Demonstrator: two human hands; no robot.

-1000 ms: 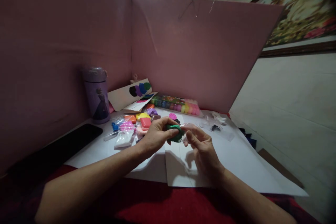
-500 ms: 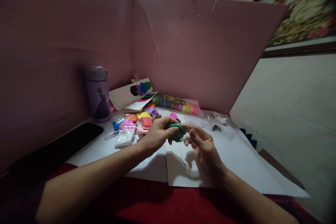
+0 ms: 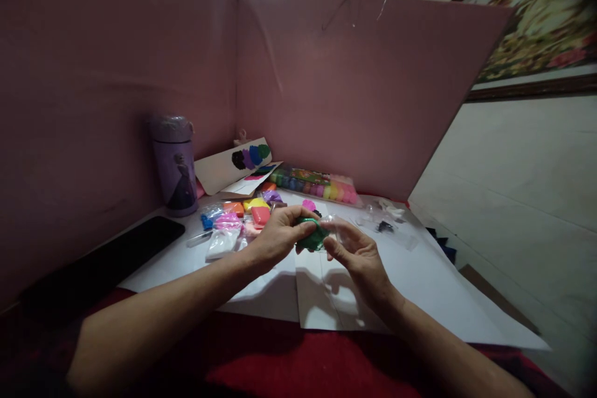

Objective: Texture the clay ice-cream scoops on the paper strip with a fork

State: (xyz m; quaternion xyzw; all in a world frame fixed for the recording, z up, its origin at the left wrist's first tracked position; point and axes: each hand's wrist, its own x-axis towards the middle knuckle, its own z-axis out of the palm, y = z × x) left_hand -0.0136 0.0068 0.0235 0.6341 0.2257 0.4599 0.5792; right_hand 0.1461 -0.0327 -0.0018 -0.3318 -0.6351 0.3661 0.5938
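Note:
A lump of green modelling clay [image 3: 312, 239] in a clear plastic wrapper [image 3: 332, 224] is held up over the white paper. My left hand [image 3: 278, 235] is closed around the clay, with its thumb pressed on the front. My right hand [image 3: 362, 256] pinches the loose, see-through end of the wrapper, thumb in front and fingers behind. Just beyond my left hand lie several wrapped clay packets: a red one [image 3: 260, 216], a yellow one [image 3: 255, 204] and a white one [image 3: 222, 244]. Part of this pile is hidden by my left hand.
A purple bottle [image 3: 174, 168] and a black phone-like slab [image 3: 107, 255] stand and lie at left. Behind are painted cards [image 3: 219, 169] and a clear pack of coloured clay [image 3: 317, 185]. Plastic scraps [image 3: 387, 227] lie at right. Pink panels [image 3: 364, 93] enclose the back and left.
My right thumb has come down and in, closing on the wrapper beside the clay. The green clay has tilted slightly, and my left hand keeps its hold.

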